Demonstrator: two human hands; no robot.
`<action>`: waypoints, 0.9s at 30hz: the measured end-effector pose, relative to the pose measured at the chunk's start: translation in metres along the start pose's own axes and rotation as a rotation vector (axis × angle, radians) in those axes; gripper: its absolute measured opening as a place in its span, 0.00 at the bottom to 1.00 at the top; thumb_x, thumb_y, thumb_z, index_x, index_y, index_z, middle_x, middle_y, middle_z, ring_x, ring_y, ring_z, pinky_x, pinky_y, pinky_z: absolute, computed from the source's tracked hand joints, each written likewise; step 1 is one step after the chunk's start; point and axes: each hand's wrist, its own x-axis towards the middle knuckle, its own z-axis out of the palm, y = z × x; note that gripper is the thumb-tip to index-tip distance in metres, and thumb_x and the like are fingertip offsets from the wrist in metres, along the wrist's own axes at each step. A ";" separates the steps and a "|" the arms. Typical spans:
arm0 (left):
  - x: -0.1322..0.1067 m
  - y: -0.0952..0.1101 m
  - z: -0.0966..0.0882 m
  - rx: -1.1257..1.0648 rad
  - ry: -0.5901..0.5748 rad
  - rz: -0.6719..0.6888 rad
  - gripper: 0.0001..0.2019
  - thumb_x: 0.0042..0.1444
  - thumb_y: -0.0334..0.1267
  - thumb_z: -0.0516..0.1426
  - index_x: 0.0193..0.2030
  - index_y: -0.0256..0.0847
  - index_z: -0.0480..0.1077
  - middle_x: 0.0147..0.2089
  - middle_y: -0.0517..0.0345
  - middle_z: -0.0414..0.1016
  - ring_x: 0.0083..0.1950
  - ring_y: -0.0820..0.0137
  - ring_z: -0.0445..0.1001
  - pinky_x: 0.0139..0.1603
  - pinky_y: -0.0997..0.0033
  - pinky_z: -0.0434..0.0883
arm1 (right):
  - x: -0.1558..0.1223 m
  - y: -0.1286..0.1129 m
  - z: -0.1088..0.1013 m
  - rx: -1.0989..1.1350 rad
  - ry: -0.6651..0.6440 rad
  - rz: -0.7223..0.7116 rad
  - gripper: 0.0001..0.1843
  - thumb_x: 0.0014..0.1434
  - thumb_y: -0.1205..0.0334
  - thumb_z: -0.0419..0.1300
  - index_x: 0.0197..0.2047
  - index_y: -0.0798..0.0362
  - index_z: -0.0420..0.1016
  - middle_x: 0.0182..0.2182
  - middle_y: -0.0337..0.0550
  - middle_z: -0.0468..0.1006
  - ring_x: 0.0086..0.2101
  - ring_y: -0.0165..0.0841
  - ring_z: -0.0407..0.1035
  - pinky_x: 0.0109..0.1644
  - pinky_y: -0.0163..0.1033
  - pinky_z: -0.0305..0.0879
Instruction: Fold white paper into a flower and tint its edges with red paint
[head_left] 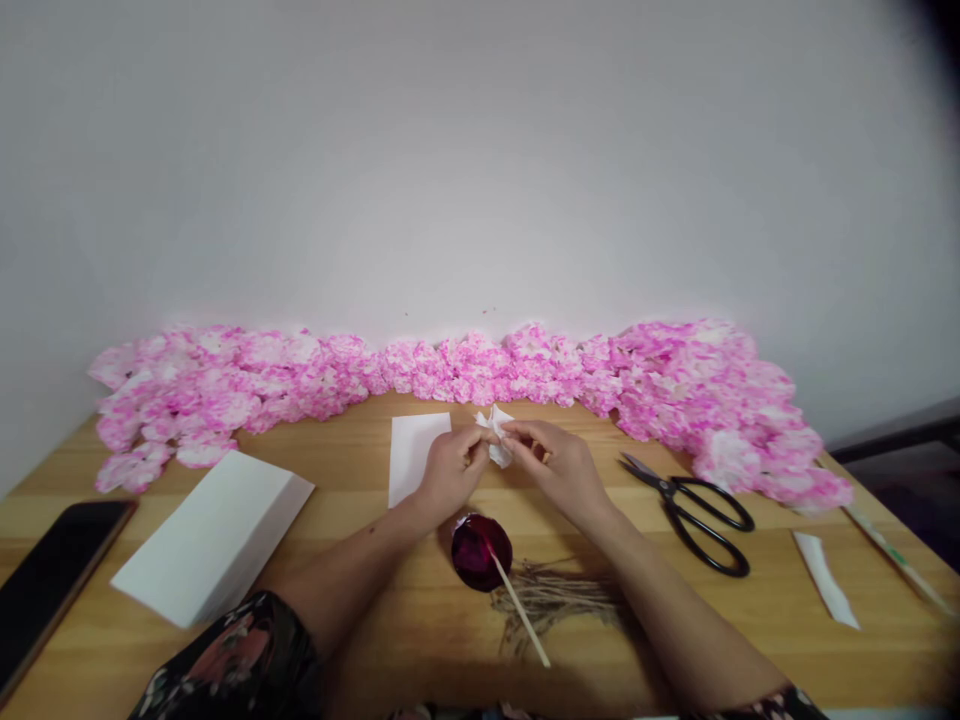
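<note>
My left hand [452,467] and my right hand [556,463] meet over the middle of the wooden table [360,640]. Both pinch a small crumpled white tissue piece [497,432] between their fingertips. A flat white tissue sheet [414,455] lies just left of my left hand. Below my wrists stands a small cup of dark red dye [480,551] with a thin wooden stick [519,608] leaning out of it. A bundle of thin brown strings [559,597] lies beside the cup, under my right forearm.
A long row of pink-and-white paper flowers [465,375] lines the wall. Black scissors [694,510] lie at the right, with a white paper strip [825,578] and a thin stick [896,558] beyond. A white tissue stack [214,535] and a dark phone [52,575] lie at the left.
</note>
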 end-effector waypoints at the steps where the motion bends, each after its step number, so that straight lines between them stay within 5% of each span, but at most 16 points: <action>1: 0.000 0.000 0.000 0.007 0.003 0.001 0.11 0.54 0.25 0.51 0.35 0.38 0.74 0.29 0.60 0.75 0.28 0.74 0.70 0.32 0.77 0.63 | -0.001 -0.001 -0.001 -0.033 0.007 -0.028 0.13 0.62 0.57 0.57 0.46 0.52 0.76 0.34 0.44 0.81 0.32 0.33 0.73 0.33 0.36 0.66; 9: 0.001 0.000 -0.001 0.016 0.024 0.011 0.12 0.53 0.24 0.51 0.35 0.38 0.74 0.30 0.60 0.77 0.28 0.75 0.70 0.31 0.78 0.63 | -0.002 -0.008 -0.004 -0.275 0.077 -0.173 0.07 0.63 0.61 0.56 0.38 0.53 0.75 0.32 0.45 0.79 0.34 0.35 0.72 0.36 0.37 0.64; 27: 0.002 0.005 -0.001 -0.110 -0.019 -0.075 0.07 0.55 0.32 0.54 0.35 0.37 0.74 0.31 0.58 0.78 0.31 0.73 0.73 0.34 0.77 0.66 | -0.001 -0.008 -0.003 -0.175 0.065 -0.179 0.08 0.62 0.67 0.56 0.38 0.52 0.78 0.30 0.43 0.80 0.30 0.33 0.72 0.33 0.36 0.65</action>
